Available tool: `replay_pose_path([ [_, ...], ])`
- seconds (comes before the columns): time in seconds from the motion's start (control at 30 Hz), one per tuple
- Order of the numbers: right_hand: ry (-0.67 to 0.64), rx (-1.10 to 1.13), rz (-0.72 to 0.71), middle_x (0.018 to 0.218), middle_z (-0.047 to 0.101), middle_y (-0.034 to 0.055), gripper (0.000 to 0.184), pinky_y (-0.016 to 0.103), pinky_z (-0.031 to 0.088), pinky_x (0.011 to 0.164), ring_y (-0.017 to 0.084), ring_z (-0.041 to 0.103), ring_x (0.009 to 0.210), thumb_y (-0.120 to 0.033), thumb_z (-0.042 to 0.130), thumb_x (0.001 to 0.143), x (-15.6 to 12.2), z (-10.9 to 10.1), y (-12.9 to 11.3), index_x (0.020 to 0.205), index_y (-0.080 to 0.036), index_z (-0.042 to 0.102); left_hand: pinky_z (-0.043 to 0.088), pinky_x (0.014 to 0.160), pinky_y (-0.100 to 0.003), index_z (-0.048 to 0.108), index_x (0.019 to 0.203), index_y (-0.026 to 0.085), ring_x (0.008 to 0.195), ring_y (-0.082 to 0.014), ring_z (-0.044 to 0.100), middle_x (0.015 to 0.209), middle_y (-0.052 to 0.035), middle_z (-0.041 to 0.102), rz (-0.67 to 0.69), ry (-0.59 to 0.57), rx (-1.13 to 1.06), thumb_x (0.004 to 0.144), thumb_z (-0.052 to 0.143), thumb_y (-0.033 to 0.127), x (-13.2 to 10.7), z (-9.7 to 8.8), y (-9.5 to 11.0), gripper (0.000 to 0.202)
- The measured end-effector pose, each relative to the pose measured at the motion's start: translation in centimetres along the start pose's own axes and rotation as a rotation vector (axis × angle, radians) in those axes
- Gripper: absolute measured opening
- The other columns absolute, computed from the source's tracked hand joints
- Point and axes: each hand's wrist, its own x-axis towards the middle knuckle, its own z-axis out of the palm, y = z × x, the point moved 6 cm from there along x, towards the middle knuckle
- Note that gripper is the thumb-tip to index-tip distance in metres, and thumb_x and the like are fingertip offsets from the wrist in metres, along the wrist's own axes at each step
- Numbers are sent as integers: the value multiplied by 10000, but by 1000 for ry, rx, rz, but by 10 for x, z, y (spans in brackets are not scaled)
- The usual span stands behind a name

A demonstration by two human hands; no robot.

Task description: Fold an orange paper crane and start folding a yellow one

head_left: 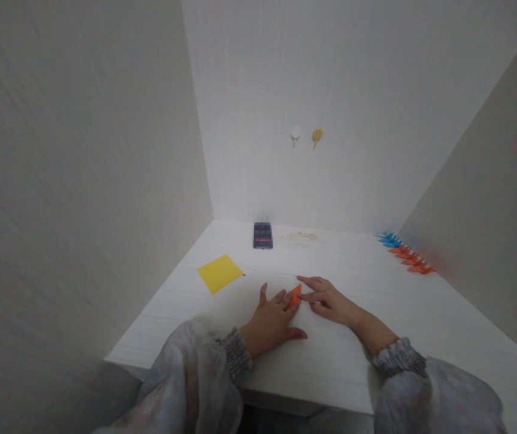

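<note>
A small folded piece of orange origami paper [295, 295] lies flat on the white table [331, 367], between my two hands. My left hand [274, 319] rests over its left side, fingers spread and fingertips pressing on the paper. From the right, my right hand [328, 299] reaches in with its fingers stretched out, one fingertip touching the paper's right edge. Part of the orange paper is hidden under the left fingers. To the left of my hands lies a stack or sheet of yellow square paper [220, 274]; I cannot tell which.
A dark phone [263, 235] lies near the back wall. Along the right wall stands a row of folded paper cranes, blue ones [389, 239] behind orange ones [414, 261]. A white hook [295, 135] and a yellow hook [317, 136] are on the back wall. Panels enclose both sides.
</note>
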Motion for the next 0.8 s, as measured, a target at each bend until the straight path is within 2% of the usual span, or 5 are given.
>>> replay_pose_path([
  [0.1, 38, -26, 52, 1296, 407, 45, 266, 436, 345, 883, 236, 440, 1089, -265, 460, 803, 0, 1, 7, 1026, -289, 602, 96, 925, -613, 342, 1246, 221, 1173, -279, 339, 1287, -117, 390, 3, -9, -14, 755, 186, 634, 1, 1, -1, 660],
  [0.33, 75, -89, 153, 1184, 521, 72, 275, 435, 380, 844, 227, 485, 1030, -283, 423, 827, 7, 8, 27, 1038, -261, 598, 96, 920, -614, 335, 1246, 228, 1177, -274, 334, 1294, -109, 383, 13, -7, -5, 758, 181, 632, 1, 1, -1, 652],
  [0.5, 142, -88, 153, 1136, 556, 83, 282, 407, 405, 825, 215, 512, 984, -279, 399, 840, 8, 4, 22, 1023, -228, 607, 95, 918, -620, 351, 1237, 230, 1176, -277, 336, 1287, -105, 395, -1, -10, 5, 758, 179, 633, 1, 3, -1, 650],
  [0.7, 198, -177, 129, 1247, 454, 95, 356, 448, 359, 874, 240, 444, 1075, -316, 423, 830, 7, -1, 7, 1174, -242, 476, 65, 923, -618, 339, 1246, 222, 1176, -275, 337, 1292, -117, 386, -2, 8, -36, 756, 177, 636, 1, 1, 0, 662],
  [0.8, 277, -213, 166, 1288, 399, 106, 416, 457, 330, 900, 244, 398, 1117, -286, 400, 840, 6, -7, 4, 1250, -225, 378, 81, 925, -614, 342, 1245, 219, 1178, -276, 332, 1277, -113, 406, -5, 0, 2, 759, 192, 630, 1, 1, 0, 654],
])
